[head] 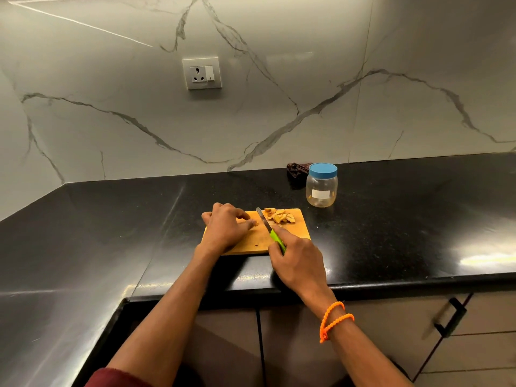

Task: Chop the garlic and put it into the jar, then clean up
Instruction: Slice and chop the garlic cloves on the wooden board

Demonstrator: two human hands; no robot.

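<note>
Here, a wooden chopping board (293, 231) lies on the black countertop (391, 219), near its front edge. The left hand (227, 227) rests on the left part of the board, fingers curled, their tips pressing down on a small piece of garlic (254, 222) just left of the blade; how much of that piece there is cannot be told, as the fingers hide most of it. The right hand (297, 256) grips a knife (268, 227) by its green handle, forefinger laid along the top, the blade angled away toward the far left and its edge down on the board beside the left fingertips. To the right of the blade, at the far edge of the board, sits a small heap of cut garlic slices (280, 215). Beyond the board to the right stands a clear plastic jar (321, 188) with its blue lid (323, 169) on, well apart from the board. Just behind the jar, against the marble wall (279, 107), lies a dark crumpled cloth (297, 169). An orange bead bracelet (333, 319) circles the right wrist.
</note>
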